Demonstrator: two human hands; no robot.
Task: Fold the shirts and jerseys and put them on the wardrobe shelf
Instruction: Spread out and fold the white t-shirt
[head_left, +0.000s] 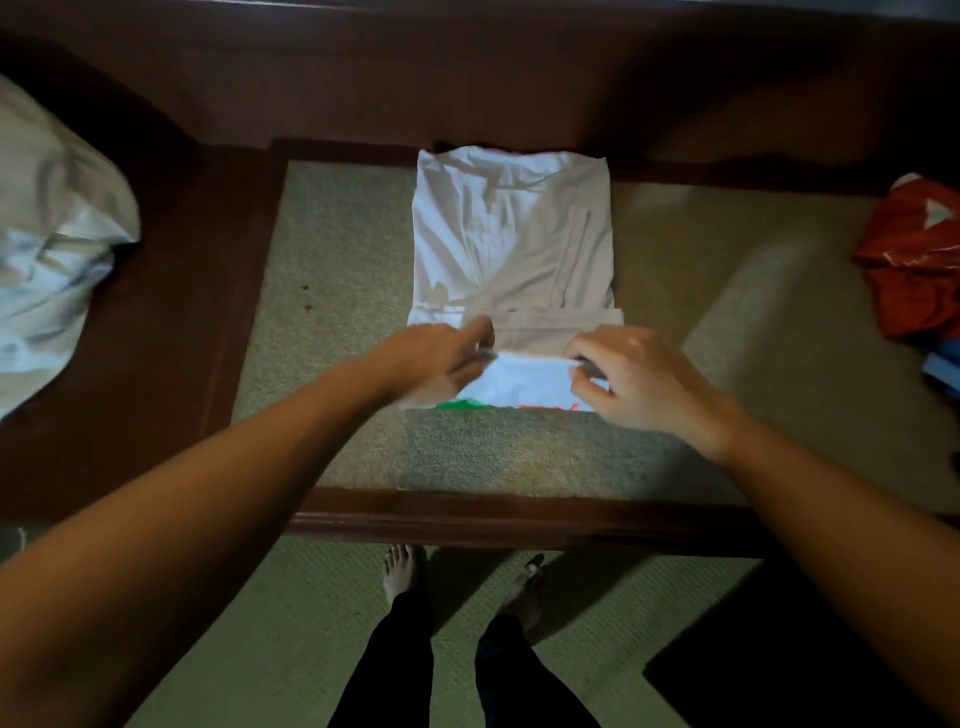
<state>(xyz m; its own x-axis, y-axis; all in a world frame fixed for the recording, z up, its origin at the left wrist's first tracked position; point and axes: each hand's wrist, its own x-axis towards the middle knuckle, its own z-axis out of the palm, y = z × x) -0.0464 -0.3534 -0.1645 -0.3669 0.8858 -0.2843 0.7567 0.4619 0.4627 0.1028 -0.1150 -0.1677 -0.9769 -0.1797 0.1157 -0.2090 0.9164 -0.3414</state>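
**Both hands on the near hem of the white shirt**

Head view: a white shirt (511, 234) lies flat on the glass top of a wood-framed table (519, 522), its sides folded inward into a narrow panel. Its near edge is turned up toward the far side, showing a white underside with green and red print. The left hand (441, 358) pinches that turned edge at its left corner — fingers curled around the cloth. The right hand (631, 382) grips the same edge at the right corner, thumb and fingers closed on the fabric. A red garment (911, 260) sits bunched at the table's right end, well apart from the shirt. A pale bundle of cloth (49, 234) lies far left. Bare feet stand on carpet (291, 623) below.
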